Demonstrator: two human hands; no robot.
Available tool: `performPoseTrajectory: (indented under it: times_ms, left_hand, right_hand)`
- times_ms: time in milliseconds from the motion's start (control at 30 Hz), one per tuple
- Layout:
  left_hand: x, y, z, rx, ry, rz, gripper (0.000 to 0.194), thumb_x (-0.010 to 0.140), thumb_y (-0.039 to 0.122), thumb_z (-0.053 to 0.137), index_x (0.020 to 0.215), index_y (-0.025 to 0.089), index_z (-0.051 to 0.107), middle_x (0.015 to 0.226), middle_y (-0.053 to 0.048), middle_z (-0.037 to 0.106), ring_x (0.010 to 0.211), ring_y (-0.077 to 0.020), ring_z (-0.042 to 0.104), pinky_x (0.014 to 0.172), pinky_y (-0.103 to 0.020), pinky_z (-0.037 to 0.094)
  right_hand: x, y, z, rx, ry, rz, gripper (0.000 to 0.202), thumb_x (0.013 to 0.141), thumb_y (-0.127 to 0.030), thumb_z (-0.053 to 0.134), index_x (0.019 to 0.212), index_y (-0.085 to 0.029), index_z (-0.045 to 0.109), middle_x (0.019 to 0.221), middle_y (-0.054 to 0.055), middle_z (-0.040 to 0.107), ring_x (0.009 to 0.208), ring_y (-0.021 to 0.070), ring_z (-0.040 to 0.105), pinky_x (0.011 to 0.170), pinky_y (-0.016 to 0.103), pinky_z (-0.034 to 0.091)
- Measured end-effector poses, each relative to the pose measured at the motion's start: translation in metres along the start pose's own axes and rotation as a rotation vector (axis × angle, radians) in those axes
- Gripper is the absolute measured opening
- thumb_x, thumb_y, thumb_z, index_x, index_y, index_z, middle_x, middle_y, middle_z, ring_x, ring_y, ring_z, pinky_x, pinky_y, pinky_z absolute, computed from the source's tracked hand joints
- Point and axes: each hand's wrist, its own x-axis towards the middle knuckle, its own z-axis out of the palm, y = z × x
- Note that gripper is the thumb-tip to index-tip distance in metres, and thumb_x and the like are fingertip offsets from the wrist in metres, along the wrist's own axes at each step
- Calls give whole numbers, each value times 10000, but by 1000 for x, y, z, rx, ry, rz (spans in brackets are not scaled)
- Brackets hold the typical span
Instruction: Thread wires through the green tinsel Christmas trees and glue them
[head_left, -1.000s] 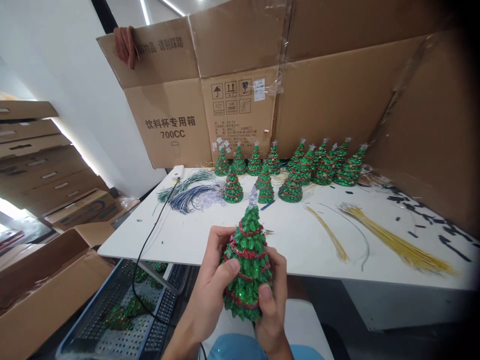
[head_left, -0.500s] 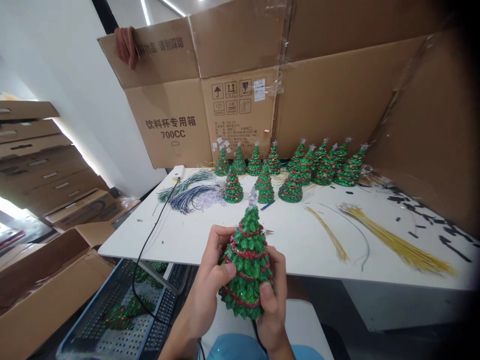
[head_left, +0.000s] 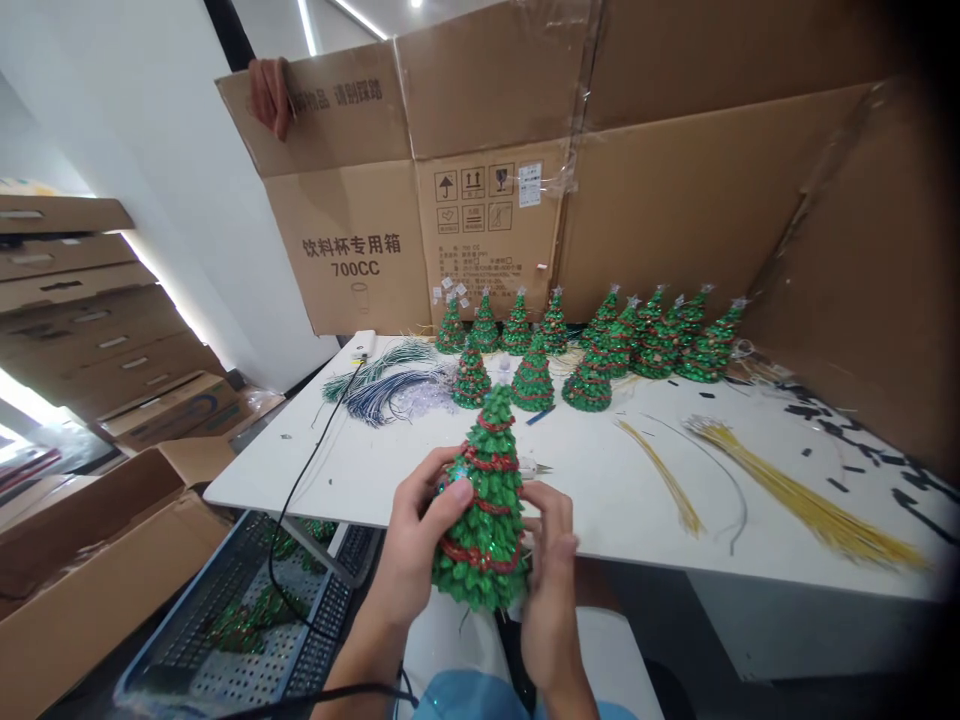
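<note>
A small green Christmas tree [head_left: 491, 510] with red garland is raised in front of the table edge, tip up. My left hand [head_left: 420, 530] is closed around its left side, thumb pressed on the front. Beside the tree's right side is my right hand [head_left: 551, 590], slightly blurred. Its thumb stands off the tree and its fingers are apart, the fingertips near the branches. Beyond the tree, a pale object with a pointed tip [head_left: 540, 468] lies on the table, partly hidden.
Several finished-looking trees [head_left: 589, 385] stand along the back of the white table [head_left: 360, 480], before a cardboard wall [head_left: 480, 90]. Yellow strands [head_left: 795, 490] lie right, dark blue strands [head_left: 382, 395] left. A black cable [head_left: 315, 450] hangs over the edge above a blue crate [head_left: 225, 680].
The tree has turned and moved slightly up and left in my left hand. My right thumb has come off its front. The clear star at its tip no longer shows distinctly.
</note>
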Motion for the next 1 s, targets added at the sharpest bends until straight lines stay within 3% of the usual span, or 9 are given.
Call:
performPoseTrajectory:
  times_ms: [67, 200, 433, 633, 767, 867, 1000]
  left_hand:
    - [4, 5, -4, -63, 67, 7, 420, 991, 506, 784, 1269, 192, 763, 1172, -74, 824, 1074, -279, 763, 918, -336, 592]
    - [5, 15, -18, -96, 180, 61, 452, 961, 508, 801, 1274, 184, 769, 1143, -75, 820, 1055, -270, 763, 849, -313, 606]
    - [5, 14, -51, 68, 316, 147, 434, 951, 516, 853, 1274, 238, 771, 1011, -19, 774, 834, -196, 703, 716, -254, 556]
    - [6, 11, -60, 213, 347, 228, 434, 973, 522, 844, 1309, 257, 774, 1100, -36, 801, 990, -233, 741, 871, -293, 570]
    - [6, 13, -61, 245, 343, 257, 435, 979, 520, 833, 1309, 242, 774, 1151, -55, 820, 1057, -267, 762, 919, -326, 583]
    - [7, 13, -64, 263, 353, 278, 433, 986, 520, 821, 1310, 237, 771, 1161, -60, 826, 1088, -281, 768, 950, -343, 583]
    - [8, 14, -65, 276, 360, 307, 418, 984, 514, 825, 1297, 241, 774, 1167, -55, 819, 1100, -283, 765, 967, -352, 578]
  right_hand:
    - [10, 8, -6, -209, 110, -21, 547, 1189, -603, 269, 1254, -267, 696, 1224, 93, 709, 1059, 270, 678, 857, 413, 524]
    - [28, 31, -13, -518, 188, -49, 454, 1056, -686, 601, 1052, -243, 698, 1091, 114, 699, 1046, 325, 615, 942, 479, 476]
    - [39, 52, 11, -858, 3, 66, 504, 980, -665, 668, 1138, -187, 686, 995, 166, 746, 995, 420, 646, 897, 514, 424]
    - [34, 40, 33, -1013, -126, 142, 455, 945, -623, 783, 1087, -216, 637, 1001, 149, 774, 1027, 420, 707, 881, 468, 428]
    - [35, 32, 28, -1055, -196, 128, 334, 977, -535, 769, 1044, -218, 689, 1082, 138, 733, 1040, 390, 712, 880, 448, 450]
    - [35, 28, 19, -1074, -213, 116, 243, 1022, -419, 698, 1157, -226, 759, 1157, 141, 693, 968, 339, 710, 844, 423, 454]
    - [27, 30, 14, -1072, -219, 104, 379, 1047, -363, 637, 1376, -205, 742, 1116, 147, 729, 1008, 356, 725, 865, 435, 465]
